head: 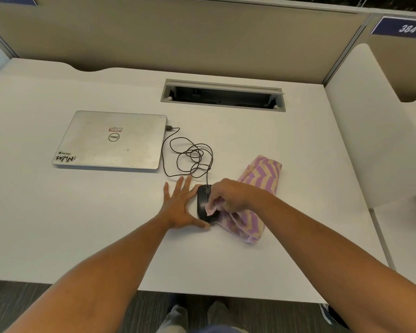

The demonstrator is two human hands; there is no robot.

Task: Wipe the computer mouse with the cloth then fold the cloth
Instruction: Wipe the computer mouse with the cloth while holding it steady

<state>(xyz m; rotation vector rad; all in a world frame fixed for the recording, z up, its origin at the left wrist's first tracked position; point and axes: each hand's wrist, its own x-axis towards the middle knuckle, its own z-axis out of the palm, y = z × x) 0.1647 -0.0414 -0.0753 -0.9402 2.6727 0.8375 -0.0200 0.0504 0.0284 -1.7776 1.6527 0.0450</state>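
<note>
A black wired computer mouse (203, 202) lies on the white desk (106, 212). My left hand (180, 205) rests flat on the desk against the mouse's left side, fingers spread, thumb at its near end. My right hand (228, 195) is closed on a bunched part of the purple and cream zigzag cloth (262, 174) and presses it on top of the mouse. The rest of the cloth trails under my right forearm, to the right of the mouse. The right half of the mouse is hidden by the hand and cloth.
The mouse's black cable (192, 155) lies in loose loops behind the mouse and runs to a closed silver laptop (113, 140) at the left. A cable slot (222, 96) opens in the desk near the back partition. A white divider (370, 131) bounds the right side.
</note>
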